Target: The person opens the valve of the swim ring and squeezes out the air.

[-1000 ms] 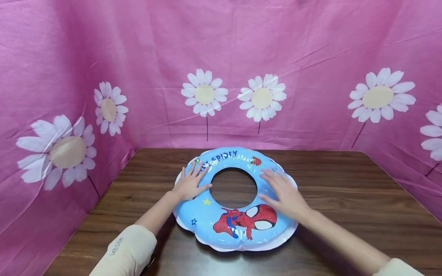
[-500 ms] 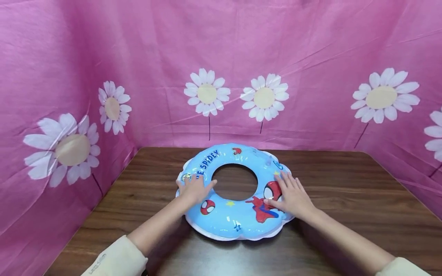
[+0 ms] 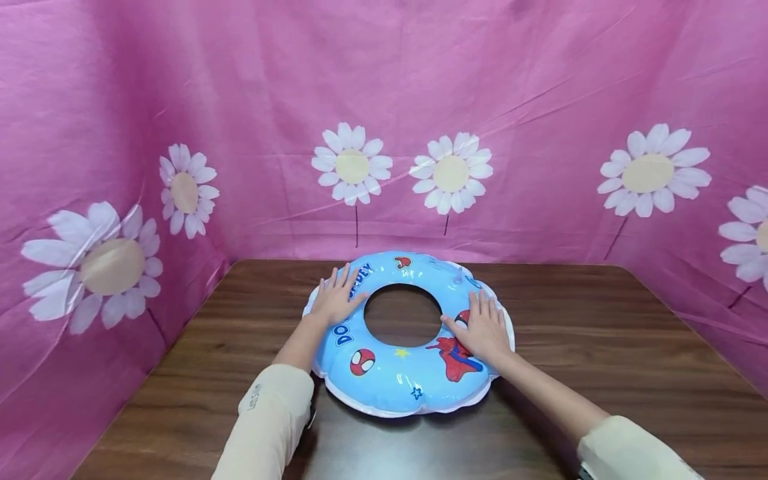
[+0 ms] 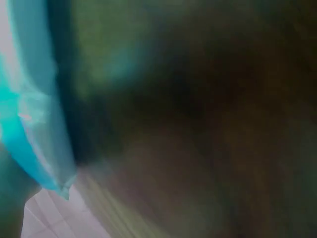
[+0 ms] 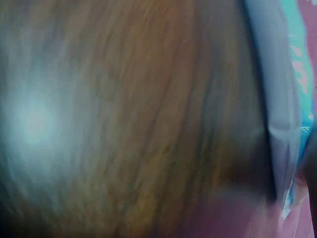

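A blue inflatable swim ring (image 3: 390,387) with a white scalloped underside lies flat on the wooden table, printed with red cartoon figures, stars and blue lettering. On its left side rests my left hand (image 3: 336,300), fingers straight and spread over the lettering. My right hand (image 3: 485,327) lies on the right side, fingers extended forward and thumb toward the centre hole, partly covering a red figure. The left wrist view is blurred and catches the edge of the swim ring (image 4: 37,104) at its left. In the right wrist view, the ring's pale edge (image 5: 277,99) runs down the right.
The brown wood-grain table (image 3: 576,320) extends on both sides of the ring. Pink cloth (image 3: 396,80) printed with white daisies hangs behind the table and along its left and right sides.
The swim ring has turned counterclockwise, carrying the large red figure from the near side to the right. Since half a second ago, the left hand has shifted forward along the ring.
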A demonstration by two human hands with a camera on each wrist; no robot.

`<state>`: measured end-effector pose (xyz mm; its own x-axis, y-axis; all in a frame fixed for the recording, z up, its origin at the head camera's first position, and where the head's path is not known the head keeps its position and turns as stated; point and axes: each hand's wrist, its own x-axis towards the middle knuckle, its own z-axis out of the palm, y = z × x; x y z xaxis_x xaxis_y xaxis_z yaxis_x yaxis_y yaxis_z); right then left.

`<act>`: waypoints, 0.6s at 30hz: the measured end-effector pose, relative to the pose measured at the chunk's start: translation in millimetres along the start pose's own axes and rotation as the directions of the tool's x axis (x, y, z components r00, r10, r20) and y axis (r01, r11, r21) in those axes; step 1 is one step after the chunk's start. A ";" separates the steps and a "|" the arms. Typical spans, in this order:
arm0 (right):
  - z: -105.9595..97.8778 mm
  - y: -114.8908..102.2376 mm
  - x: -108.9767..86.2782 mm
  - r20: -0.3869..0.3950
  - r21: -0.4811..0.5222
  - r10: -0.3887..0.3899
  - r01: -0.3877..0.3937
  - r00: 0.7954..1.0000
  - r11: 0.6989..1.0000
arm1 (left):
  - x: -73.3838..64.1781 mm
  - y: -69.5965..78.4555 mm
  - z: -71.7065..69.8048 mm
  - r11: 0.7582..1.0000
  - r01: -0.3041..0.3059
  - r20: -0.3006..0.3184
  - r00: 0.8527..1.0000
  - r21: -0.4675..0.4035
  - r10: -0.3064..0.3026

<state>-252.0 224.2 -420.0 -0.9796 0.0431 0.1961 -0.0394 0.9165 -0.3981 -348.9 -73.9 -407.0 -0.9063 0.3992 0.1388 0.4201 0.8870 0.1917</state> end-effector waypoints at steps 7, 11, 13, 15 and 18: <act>11.0 16.7 9.0 -0.072 -0.039 -0.092 0.090 0.993 0.995 | -11.5 9.5 7.8 0.998 0.059 -0.001 0.998 -0.014 -0.059; 8.5 27.0 14.4 -0.046 -0.031 -0.152 0.151 0.987 0.988 | -19.0 18.3 5.7 0.992 0.108 0.004 0.994 -0.070 -0.108; 5.0 32.4 16.3 -0.030 -0.018 -0.189 0.189 0.981 0.982 | -22.2 22.6 2.5 0.979 0.147 0.030 0.989 -0.143 -0.145; 1.4 36.7 18.2 -0.012 -0.011 -0.226 0.226 0.974 0.974 | -25.8 26.2 -2.8 0.958 0.181 0.041 0.983 -0.221 -0.177; -5.3 39.3 22.3 0.016 -0.014 -0.282 0.282 0.959 0.959 | -30.9 31.5 -16.1 0.942 0.228 0.039 0.973 -0.246 -0.226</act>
<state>-274.3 263.3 -426.5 -0.9318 -0.2233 0.2861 -0.3113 0.8971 -0.3137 -306.9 -62.0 -389.6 -0.9788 0.1975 0.0538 0.2003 0.8696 0.4513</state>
